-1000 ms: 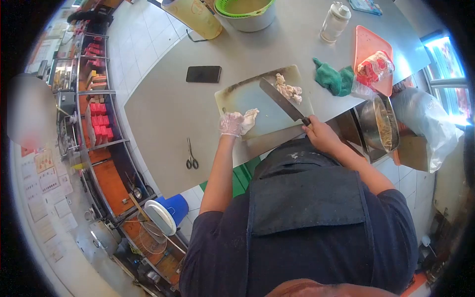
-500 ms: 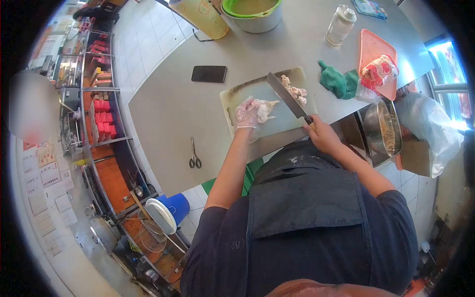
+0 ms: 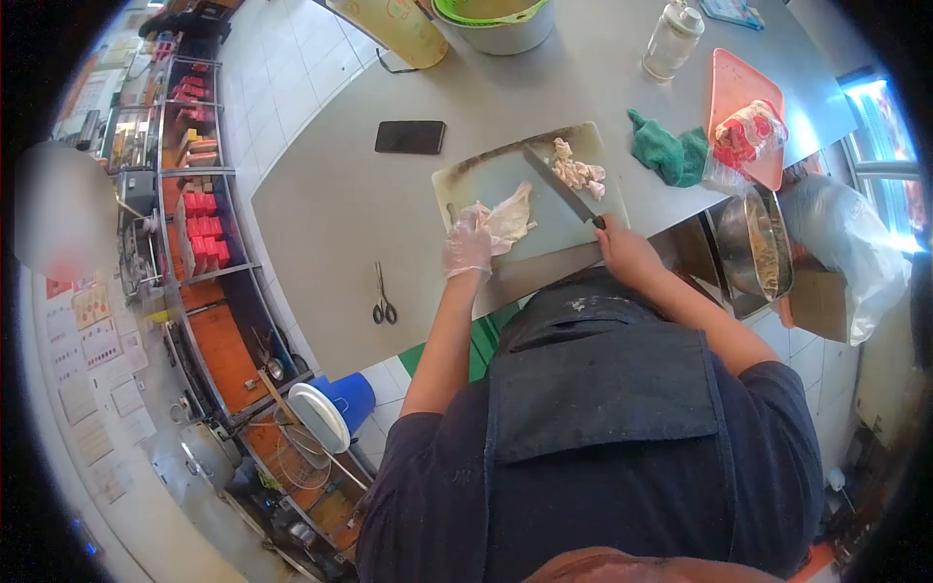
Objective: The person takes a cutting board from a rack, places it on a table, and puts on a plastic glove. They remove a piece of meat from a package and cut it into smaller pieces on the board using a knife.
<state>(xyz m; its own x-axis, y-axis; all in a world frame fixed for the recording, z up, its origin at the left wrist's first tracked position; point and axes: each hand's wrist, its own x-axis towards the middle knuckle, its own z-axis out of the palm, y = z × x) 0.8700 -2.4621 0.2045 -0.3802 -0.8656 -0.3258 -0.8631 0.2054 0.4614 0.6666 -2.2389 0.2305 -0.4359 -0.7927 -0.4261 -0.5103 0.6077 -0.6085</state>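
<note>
Wall sheets (image 3: 92, 340), far left of the cutting board (image 3: 486, 180): print too small to read.
Yellow container (image 3: 394, 27), beyond the board: red mark, illegible.
Red boxes (image 3: 199, 228), left of the board: nothing legible.

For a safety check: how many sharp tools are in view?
2. The knife is in the right hand, over the board; the scissors lie on the counter, by the left hand holding meat. Others may be hidden.

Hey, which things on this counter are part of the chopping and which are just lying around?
In use: left hand, chicken piece, cutting board, right hand, cleaver, cut pieces.
Lying about: phone, scissors, green cloth, bottle, orange tray.
</note>
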